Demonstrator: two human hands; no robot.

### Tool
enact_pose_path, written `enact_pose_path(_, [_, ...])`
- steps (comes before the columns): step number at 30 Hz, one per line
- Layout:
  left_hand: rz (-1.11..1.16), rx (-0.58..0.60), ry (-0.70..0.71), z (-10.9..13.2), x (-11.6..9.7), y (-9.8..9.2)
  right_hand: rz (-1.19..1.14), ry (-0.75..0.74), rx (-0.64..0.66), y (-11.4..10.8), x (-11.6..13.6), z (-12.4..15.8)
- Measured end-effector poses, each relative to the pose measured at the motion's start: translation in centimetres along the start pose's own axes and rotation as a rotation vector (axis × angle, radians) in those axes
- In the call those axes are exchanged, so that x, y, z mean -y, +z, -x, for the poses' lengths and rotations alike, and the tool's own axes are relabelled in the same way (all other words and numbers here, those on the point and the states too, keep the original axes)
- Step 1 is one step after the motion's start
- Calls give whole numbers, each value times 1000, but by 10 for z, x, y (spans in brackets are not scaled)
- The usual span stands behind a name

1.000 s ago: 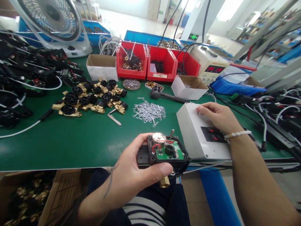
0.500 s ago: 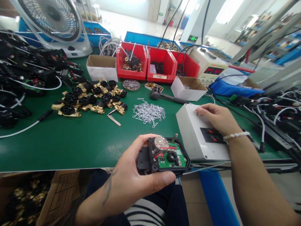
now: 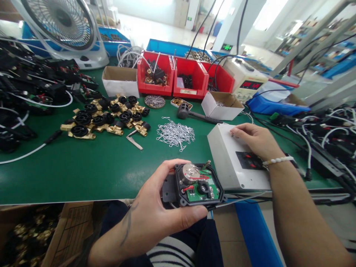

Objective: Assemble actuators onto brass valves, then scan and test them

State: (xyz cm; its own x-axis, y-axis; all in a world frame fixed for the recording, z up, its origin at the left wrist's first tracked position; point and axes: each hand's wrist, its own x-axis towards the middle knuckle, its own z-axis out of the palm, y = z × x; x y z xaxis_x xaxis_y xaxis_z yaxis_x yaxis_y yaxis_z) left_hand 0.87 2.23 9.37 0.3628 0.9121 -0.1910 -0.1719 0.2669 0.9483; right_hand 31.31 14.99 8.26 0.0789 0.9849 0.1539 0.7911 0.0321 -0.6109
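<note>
My left hand (image 3: 158, 207) is closed around an open black motor housing (image 3: 180, 202), thumb along the near side and fingers behind. Inside it show a round silver motor (image 3: 191, 172), a green circuit board (image 3: 198, 193), red wires and a black round gear. A metal shaft (image 3: 207, 164) sticks up at its far edge. To the right, my right hand (image 3: 254, 140) rests over a grey control box (image 3: 226, 163), thumb and fingertip pinching a small metal switch (image 3: 232, 134) on its top. Black terminals with red tabs (image 3: 248, 160) sit beside the wrist.
Silver cotter pins (image 3: 175, 133) lie in a heap beyond the housing. Left of them are brass valve bodies (image 3: 111, 128) with black caps. A black mallet (image 3: 194, 113), red bins (image 3: 155, 87), a power supply (image 3: 247, 79) and a fan (image 3: 62, 26) stand farther back. Cabled units crowd both sides.
The housing has tipped slightly in my left hand, its open face showing a little more. My right hand stays on the switch. The view has shifted a little.
</note>
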Motion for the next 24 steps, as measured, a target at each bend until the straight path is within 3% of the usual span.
enact_pose_path(13, [-92,-45,-6,1,1,1,6,2,6,0,-1,-1])
enact_pose_path(24, [346,16,-96,-12,14,0,-9,-8,21,0,-3,-1])
